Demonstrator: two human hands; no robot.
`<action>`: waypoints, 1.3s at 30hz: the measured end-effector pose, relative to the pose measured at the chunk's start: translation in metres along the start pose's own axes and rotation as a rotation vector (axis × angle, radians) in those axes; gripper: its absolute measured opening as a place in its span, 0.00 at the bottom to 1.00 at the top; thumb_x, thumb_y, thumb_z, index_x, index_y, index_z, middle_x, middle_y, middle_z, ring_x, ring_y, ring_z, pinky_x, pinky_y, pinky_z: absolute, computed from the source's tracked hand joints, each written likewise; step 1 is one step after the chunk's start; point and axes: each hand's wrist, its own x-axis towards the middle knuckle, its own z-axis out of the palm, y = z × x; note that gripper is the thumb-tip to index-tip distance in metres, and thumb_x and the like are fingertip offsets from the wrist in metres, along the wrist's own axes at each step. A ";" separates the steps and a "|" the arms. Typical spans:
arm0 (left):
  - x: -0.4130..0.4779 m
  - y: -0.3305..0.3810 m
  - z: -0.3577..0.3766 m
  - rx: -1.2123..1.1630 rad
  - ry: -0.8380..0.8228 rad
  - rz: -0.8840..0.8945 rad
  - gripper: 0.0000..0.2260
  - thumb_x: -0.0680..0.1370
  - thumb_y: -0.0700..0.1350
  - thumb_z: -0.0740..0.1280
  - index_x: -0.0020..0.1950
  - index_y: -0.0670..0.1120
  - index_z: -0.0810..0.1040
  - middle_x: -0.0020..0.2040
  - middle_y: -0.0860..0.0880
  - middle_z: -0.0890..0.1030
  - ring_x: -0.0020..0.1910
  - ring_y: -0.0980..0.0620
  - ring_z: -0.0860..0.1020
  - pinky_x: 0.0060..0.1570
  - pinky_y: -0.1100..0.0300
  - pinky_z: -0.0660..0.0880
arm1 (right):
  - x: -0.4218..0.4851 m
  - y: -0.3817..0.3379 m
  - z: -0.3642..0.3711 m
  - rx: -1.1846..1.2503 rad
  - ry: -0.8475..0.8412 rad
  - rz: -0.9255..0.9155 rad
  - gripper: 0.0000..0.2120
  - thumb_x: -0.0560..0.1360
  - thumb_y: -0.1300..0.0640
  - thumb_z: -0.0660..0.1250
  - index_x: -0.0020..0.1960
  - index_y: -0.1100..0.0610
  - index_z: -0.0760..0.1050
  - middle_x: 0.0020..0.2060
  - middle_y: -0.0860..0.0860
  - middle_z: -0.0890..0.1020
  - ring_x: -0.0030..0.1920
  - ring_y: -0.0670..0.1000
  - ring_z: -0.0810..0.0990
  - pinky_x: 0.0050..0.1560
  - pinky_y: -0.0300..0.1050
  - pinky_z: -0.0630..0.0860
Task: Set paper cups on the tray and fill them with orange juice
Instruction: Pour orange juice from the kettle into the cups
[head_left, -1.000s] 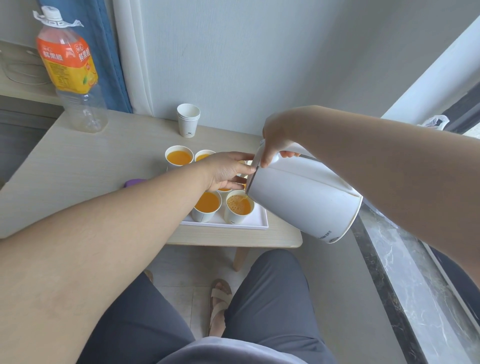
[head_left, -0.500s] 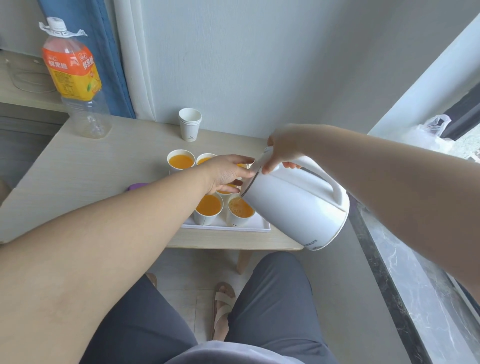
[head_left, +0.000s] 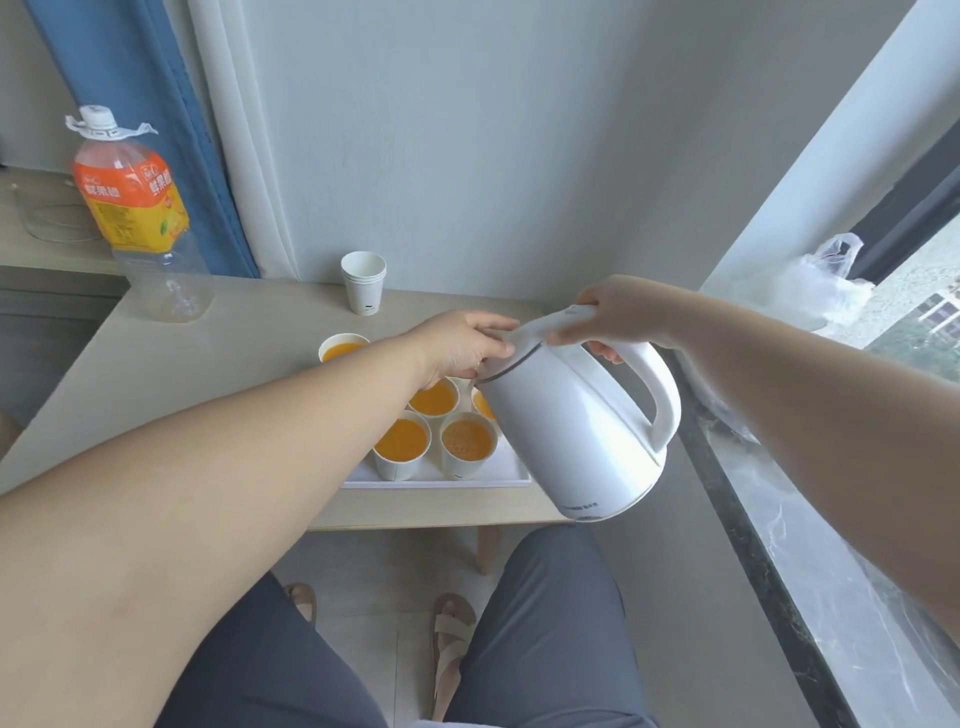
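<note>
A white kettle (head_left: 576, 421) hangs nearly upright over the right end of the white tray (head_left: 511, 475). My right hand (head_left: 618, 317) grips the top of its handle, thumb on the lid. My left hand (head_left: 467, 348) rests with its fingers against the kettle's spout and lid front. Several paper cups filled with orange juice stand on the tray, among them a front left cup (head_left: 401, 444), a foamy front right cup (head_left: 467, 446) and a far left cup (head_left: 340, 349). My left hand and the kettle hide part of the back cups.
A stack of unfilled paper cups (head_left: 363, 280) stands near the wall on the wooden table (head_left: 171, 374). A large juice bottle (head_left: 137, 213), drained to its clear base, stands at the back left corner. A marble sill (head_left: 831, 571) runs along the right. My knees are below the table edge.
The kettle has swung back from a steep pouring tilt to nearly upright and lifted a little. My left hand stayed at its spout. The camera tipped upward.
</note>
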 end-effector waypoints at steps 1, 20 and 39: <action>0.002 0.007 0.002 0.015 0.007 0.023 0.18 0.78 0.40 0.67 0.68 0.50 0.74 0.57 0.50 0.76 0.54 0.54 0.74 0.42 0.67 0.73 | -0.001 0.004 -0.006 0.018 0.020 0.002 0.22 0.68 0.37 0.71 0.38 0.57 0.75 0.25 0.49 0.79 0.27 0.49 0.76 0.35 0.42 0.71; 0.066 0.059 0.013 0.048 0.012 0.069 0.20 0.79 0.44 0.67 0.70 0.51 0.71 0.58 0.48 0.76 0.53 0.51 0.76 0.46 0.63 0.74 | 0.048 0.006 -0.068 -0.176 0.039 0.042 0.21 0.70 0.38 0.68 0.39 0.56 0.74 0.25 0.49 0.77 0.30 0.50 0.76 0.33 0.43 0.67; 0.111 0.016 -0.006 -0.055 -0.037 -0.048 0.18 0.80 0.41 0.64 0.71 0.50 0.71 0.65 0.46 0.76 0.59 0.47 0.75 0.61 0.53 0.72 | 0.126 -0.022 -0.039 -0.457 -0.135 0.081 0.29 0.72 0.37 0.65 0.51 0.64 0.80 0.34 0.54 0.81 0.40 0.54 0.78 0.35 0.40 0.66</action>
